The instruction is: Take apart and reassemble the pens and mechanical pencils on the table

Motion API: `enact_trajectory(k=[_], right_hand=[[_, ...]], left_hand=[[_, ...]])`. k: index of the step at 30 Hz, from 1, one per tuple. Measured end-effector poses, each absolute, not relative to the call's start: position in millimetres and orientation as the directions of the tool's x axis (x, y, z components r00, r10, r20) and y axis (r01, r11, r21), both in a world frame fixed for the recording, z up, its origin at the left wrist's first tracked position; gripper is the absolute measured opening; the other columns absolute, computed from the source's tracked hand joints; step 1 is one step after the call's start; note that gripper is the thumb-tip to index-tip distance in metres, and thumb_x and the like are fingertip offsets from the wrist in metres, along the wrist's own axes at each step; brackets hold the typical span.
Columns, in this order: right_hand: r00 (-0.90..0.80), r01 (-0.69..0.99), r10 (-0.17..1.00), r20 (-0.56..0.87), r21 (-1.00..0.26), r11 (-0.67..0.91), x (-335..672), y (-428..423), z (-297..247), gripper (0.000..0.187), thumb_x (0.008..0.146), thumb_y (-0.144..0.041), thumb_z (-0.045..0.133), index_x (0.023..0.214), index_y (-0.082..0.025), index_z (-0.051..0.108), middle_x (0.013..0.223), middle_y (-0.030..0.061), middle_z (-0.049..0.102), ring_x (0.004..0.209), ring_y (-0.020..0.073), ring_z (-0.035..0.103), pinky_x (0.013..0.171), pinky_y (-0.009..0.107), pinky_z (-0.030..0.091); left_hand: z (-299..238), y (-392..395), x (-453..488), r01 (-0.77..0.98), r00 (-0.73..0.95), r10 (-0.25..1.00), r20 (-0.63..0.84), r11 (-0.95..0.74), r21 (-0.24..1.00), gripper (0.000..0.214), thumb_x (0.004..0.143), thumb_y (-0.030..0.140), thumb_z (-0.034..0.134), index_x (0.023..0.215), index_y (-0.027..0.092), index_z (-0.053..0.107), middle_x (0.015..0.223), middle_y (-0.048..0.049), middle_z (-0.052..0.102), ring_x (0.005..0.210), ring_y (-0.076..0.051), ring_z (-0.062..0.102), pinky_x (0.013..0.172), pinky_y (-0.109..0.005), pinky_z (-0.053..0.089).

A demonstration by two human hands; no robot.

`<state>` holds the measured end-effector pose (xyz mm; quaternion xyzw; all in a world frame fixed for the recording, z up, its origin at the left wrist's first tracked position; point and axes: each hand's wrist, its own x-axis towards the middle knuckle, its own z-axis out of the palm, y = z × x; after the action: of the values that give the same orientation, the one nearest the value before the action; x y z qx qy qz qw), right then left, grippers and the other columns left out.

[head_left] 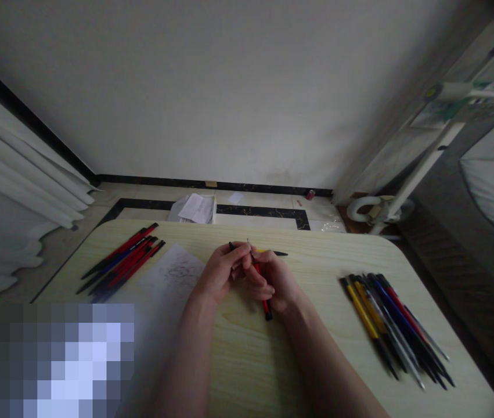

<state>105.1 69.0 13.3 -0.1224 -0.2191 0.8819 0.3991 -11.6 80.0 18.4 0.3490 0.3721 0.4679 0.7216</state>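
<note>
Near the far edge of the wood-grain table, my right hand (275,281) is wrapped around a red pen (265,306). The pen slants, its black end toward me and its thin, pale tip pointing up and away. My left hand (228,264) is closed right beside that tip, fingers meeting those of my right hand. A small black end (231,246) shows above the left hand; what it belongs to is hidden. Behind my right hand lies a yellow and black pen (279,253), partly covered.
Several red and blue pens (127,255) lie at the left beside a scribbled paper sheet (177,267). Several yellow, clear, blue and red pens (392,325) lie together at the right. Past the table stand a box with papers (197,209) and a white metal stand (421,168).
</note>
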Motion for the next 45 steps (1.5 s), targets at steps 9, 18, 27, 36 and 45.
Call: enact_trajectory(k=[9,18,27,36,45], right_hand=[[-0.661,-0.639,0.749,-0.043,-0.490,-0.593,106.1,67.5,10.5,0.022,0.080,-0.024,0.033,0.072,-0.015,0.052,0.037,-0.0084,0.037,0.026,0.0021,0.013,0.024,0.011,0.016],[-0.696,-0.622,0.717,-0.030,-0.475,-0.623,106.1,69.3,9.0,0.032,0.078,-0.026,0.032,0.051,-0.014,0.046,0.032,-0.0059,0.036,0.023,0.0030,0.017,0.023,0.013,0.016],[-0.702,-0.623,0.711,-0.042,-0.446,-0.642,107.9,69.5,7.6,0.022,0.070,-0.022,0.033,0.056,-0.016,0.048,0.033,-0.0034,0.043,0.022,0.0048,0.022,0.022,0.014,0.018],[-0.702,-0.632,0.712,0.028,-0.487,-0.604,102.4,69.0,11.6,0.031,0.074,-0.027,0.031,0.050,-0.014,0.047,0.029,-0.0042,0.035,0.022,0.0043,0.019,0.022,0.015,0.017],[-0.711,-0.610,0.703,0.001,-0.499,-0.616,103.2,68.9,12.0,0.035,0.076,-0.029,0.030,0.048,-0.014,0.046,0.029,-0.0051,0.034,0.022,0.0038,0.018,0.022,0.015,0.016]], left_hand=[[19.7,79.6,-11.0,-0.397,0.279,0.930,-0.240,0.339,0.853,0.025,0.068,0.031,0.061,0.055,0.012,0.051,0.045,0.0044,0.042,0.039,-0.003,0.031,0.037,-0.017,0.020],[13.1,80.5,-13.4,-0.419,0.285,0.917,-0.278,0.381,0.824,0.018,0.067,0.029,0.064,0.070,0.011,0.059,0.048,0.0033,0.049,0.040,-0.003,0.038,0.038,-0.016,0.023],[17.6,78.5,-10.0,-0.394,0.275,0.926,-0.259,0.354,0.848,0.018,0.065,0.029,0.065,0.068,0.012,0.060,0.046,0.0022,0.054,0.038,-0.004,0.041,0.036,-0.016,0.022],[11.9,79.5,-12.4,-0.426,0.253,0.923,-0.290,0.375,0.823,0.017,0.064,0.028,0.066,0.066,0.013,0.058,0.046,0.0041,0.052,0.039,-0.004,0.043,0.039,-0.016,0.028],[17.6,78.7,-12.0,-0.415,0.277,0.921,-0.275,0.372,0.830,0.019,0.066,0.030,0.065,0.065,0.012,0.057,0.045,0.0038,0.050,0.037,-0.003,0.039,0.037,-0.016,0.023]])
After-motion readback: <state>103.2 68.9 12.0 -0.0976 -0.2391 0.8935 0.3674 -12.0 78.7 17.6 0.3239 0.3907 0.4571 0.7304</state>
